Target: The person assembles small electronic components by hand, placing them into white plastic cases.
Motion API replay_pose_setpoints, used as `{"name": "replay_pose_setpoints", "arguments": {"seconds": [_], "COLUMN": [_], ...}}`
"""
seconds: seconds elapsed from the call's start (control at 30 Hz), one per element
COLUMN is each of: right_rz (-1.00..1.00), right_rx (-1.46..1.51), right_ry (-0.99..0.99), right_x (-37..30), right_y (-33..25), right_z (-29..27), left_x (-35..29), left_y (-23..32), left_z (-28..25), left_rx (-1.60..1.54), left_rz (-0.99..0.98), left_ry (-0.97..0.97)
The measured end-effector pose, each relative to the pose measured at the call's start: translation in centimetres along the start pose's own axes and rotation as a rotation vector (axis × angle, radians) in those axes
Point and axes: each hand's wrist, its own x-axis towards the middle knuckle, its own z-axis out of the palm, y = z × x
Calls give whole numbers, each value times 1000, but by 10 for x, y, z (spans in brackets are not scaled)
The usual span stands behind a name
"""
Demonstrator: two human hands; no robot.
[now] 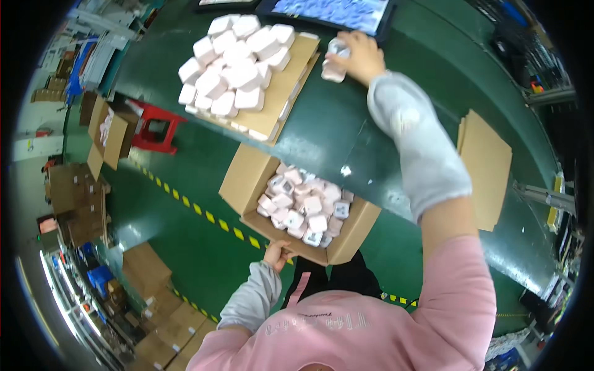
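Observation:
My right hand (pixel 364 57) reaches across the green table, its fingers closed round a small pale piece (pixel 338 47) with a grey face. Just below it, another pale pink piece (pixel 333 72) lies on the tabletop. My left hand (pixel 278 255) grips the near edge of an open cardboard box (pixel 354 240) in front of my body. Inside the box lie many loose pale pink rounded-square pieces (pixel 312 205), several with grey faces showing. To the left of my right hand, similar whitish pieces (pixel 238 68) are heaped on a cardboard sheet (pixel 291 83).
Behind my right hand is a flat screen (pixel 334 13). Cardboard sheets (pixel 486 170) lie on the table at right. A red stool (pixel 154 125) and an open carton (pixel 114 133) stand on the floor at left. Stacked cartons (pixel 77 201) are farther left, past yellow-black floor tape (pixel 210 216).

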Motion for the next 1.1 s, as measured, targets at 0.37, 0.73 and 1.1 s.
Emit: {"name": "replay_pose_setpoints", "arguments": {"seconds": [0.37, 0.73, 1.1], "right_rz": [-142, -289, 862], "right_rx": [159, 371, 182], "right_ry": [-262, -248, -697], "right_x": [-27, -344, -739], "right_y": [27, -120, -15], "right_z": [6, -45, -91], "left_x": [-14, -26, 84], "left_y": [-37, -79, -142], "left_z": [-36, -57, -136], "left_rx": [-79, -210, -499], "left_rz": [22, -9, -36], "left_ry": [178, 59, 59]}}
